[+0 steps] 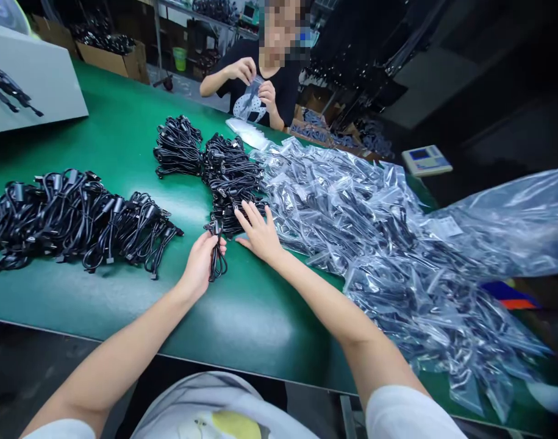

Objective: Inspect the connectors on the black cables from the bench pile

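head view: left hand (200, 263) is closed around a small coiled black cable bundle (218, 261), which hangs from the fist just over the green table mat (123, 146). right hand (259, 235) is open with fingers spread, palm down, holding nothing, its tips touching the middle heap of black coiled cables (228, 174). a second black cable heap (77, 216) lies left of the left hand. right of the right hand is a spread of clear plastic bagged cables (374, 244); their white labels are too small to read. beyond both hands, a co-worker in a black shirt (285, 91) handles a clear bag (250, 100).
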{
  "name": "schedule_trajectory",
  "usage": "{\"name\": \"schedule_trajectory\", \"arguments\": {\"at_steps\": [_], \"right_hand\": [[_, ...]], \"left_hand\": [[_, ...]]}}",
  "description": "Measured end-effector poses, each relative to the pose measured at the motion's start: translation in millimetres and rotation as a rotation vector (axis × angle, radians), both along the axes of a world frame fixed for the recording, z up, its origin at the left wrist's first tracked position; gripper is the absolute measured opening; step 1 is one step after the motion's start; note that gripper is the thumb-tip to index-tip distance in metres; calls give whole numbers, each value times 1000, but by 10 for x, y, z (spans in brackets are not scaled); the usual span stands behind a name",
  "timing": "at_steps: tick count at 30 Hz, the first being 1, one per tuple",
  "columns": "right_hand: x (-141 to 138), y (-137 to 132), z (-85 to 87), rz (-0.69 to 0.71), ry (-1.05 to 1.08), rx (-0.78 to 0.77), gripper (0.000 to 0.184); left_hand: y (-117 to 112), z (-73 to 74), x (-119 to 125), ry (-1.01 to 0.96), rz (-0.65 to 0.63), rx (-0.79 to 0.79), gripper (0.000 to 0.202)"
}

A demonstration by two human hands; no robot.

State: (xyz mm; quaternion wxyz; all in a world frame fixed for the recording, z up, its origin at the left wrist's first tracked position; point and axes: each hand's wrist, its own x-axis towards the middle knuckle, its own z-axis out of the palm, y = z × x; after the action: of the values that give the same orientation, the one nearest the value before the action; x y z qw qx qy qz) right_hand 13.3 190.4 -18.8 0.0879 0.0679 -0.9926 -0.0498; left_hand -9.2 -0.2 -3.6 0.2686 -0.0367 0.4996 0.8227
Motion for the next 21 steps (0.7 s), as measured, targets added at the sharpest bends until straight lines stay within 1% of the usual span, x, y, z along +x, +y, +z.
{"name": "schedule_trajectory", "arguments": {"at_steps": [3,6,8,11,15,18,20,21], "right_hand": [[-305,23,10,-26,17,-1,101],[-470,68,44,17,-6,-66,107],[-465,97,31,37,-7,-107,103],[-432,136,-21,21,0,-138,94],[-544,138,-65,-13,6,-229,87],[-590,79,-39,-37,11,-351,83],[-493,20,9,-59,30,-459,77],[-396,-11,37,-72,44,-524,72]], "left_hand": [[-5,-15,-26,8,25,-24,15],[-19,-36,-72,14,45,-29,15],[-28,-48,-97,14,53,-24,17],[-27,-70,-104,10,54,-12,20],[-8,-106,-77,0,20,1,28],[-8,-89,-64,4,-23,7,33],[-16,-40,-58,15,-64,10,37],[-20,-9,-52,20,-86,12,39]]}}
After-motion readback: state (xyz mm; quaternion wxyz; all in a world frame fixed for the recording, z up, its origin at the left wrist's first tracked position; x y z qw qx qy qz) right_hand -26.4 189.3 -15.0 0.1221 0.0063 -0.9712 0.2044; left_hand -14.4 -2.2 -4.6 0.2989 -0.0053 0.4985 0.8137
